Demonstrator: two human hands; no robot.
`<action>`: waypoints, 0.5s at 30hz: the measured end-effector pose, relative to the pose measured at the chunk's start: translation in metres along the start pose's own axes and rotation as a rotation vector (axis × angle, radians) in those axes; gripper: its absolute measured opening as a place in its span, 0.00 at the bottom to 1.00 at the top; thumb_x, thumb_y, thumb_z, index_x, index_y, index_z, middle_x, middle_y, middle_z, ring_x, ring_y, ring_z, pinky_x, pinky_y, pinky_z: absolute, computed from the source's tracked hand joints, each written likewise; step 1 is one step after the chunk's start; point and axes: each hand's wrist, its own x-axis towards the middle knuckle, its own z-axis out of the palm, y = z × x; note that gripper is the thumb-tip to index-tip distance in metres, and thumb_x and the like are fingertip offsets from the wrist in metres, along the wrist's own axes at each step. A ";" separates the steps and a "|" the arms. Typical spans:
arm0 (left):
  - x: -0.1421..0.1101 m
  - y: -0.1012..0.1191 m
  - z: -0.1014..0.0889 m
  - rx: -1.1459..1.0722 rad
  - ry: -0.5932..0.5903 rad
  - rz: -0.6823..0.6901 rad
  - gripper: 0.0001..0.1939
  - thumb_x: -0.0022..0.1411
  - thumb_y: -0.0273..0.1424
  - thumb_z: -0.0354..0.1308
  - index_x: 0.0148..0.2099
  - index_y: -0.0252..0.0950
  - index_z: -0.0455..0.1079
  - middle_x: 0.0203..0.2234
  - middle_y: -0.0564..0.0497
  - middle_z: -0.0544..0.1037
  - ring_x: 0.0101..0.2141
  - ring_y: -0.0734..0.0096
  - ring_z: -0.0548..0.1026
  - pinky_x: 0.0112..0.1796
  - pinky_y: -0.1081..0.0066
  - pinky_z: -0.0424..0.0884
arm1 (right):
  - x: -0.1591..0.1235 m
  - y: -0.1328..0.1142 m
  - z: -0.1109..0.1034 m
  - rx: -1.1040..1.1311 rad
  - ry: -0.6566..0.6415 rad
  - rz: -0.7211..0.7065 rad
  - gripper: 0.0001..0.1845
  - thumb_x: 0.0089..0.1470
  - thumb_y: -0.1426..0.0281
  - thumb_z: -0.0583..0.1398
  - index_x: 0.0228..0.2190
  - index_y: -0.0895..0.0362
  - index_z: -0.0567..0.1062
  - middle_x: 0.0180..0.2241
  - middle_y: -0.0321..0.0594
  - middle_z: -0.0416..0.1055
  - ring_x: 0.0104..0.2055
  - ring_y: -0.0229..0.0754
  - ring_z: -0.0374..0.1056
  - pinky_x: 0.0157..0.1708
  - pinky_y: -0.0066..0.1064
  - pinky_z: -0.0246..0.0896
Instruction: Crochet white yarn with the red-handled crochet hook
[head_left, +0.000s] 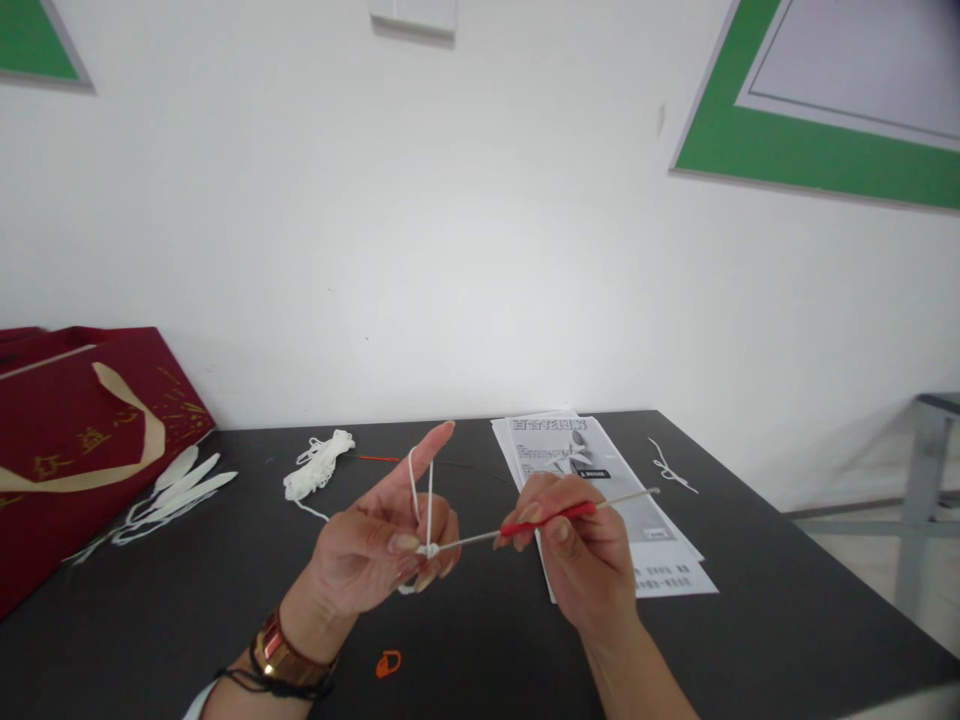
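Observation:
My right hand [574, 545] grips a crochet hook [559, 514] by its red middle; its metal shaft points left and a second hooked end sticks out to the right. The left tip goes into a small piece of white crochet work [428, 550], which my left hand [367, 550] pinches between thumb and fingers. White yarn [430, 500] runs up from the work and loops over my raised left index finger. Behind the left hand lies a loose skein of white yarn [321, 462], its strand trailing toward that hand.
On the dark table, an orange stitch marker [388, 663] lies near the front. Printed sheets [660, 560] lie beneath the right hand, with a knotted white yarn scrap [667, 468] farther right. White crocheted petals [180, 490] and a dark red bag [82, 430] occupy the left side.

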 end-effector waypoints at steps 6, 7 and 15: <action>0.000 0.001 -0.001 0.002 0.012 -0.005 0.40 0.49 0.22 0.56 0.65 0.43 0.55 0.17 0.54 0.68 0.22 0.70 0.66 0.25 0.71 0.59 | -0.001 -0.001 0.001 -0.044 -0.004 -0.040 0.05 0.57 0.69 0.60 0.33 0.56 0.76 0.25 0.37 0.69 0.28 0.39 0.66 0.27 0.32 0.64; 0.000 0.001 -0.001 0.003 0.012 -0.006 0.40 0.49 0.22 0.56 0.65 0.44 0.55 0.17 0.54 0.68 0.22 0.70 0.67 0.25 0.71 0.59 | -0.001 -0.001 0.000 -0.045 -0.002 -0.042 0.05 0.57 0.69 0.60 0.33 0.56 0.76 0.25 0.36 0.69 0.28 0.39 0.66 0.27 0.32 0.64; -0.001 0.000 -0.003 0.017 0.037 0.006 0.40 0.48 0.23 0.56 0.65 0.44 0.56 0.18 0.54 0.68 0.21 0.71 0.66 0.23 0.72 0.59 | -0.003 -0.004 0.001 -0.086 -0.001 -0.068 0.05 0.57 0.69 0.59 0.34 0.56 0.76 0.26 0.37 0.68 0.28 0.39 0.66 0.28 0.32 0.64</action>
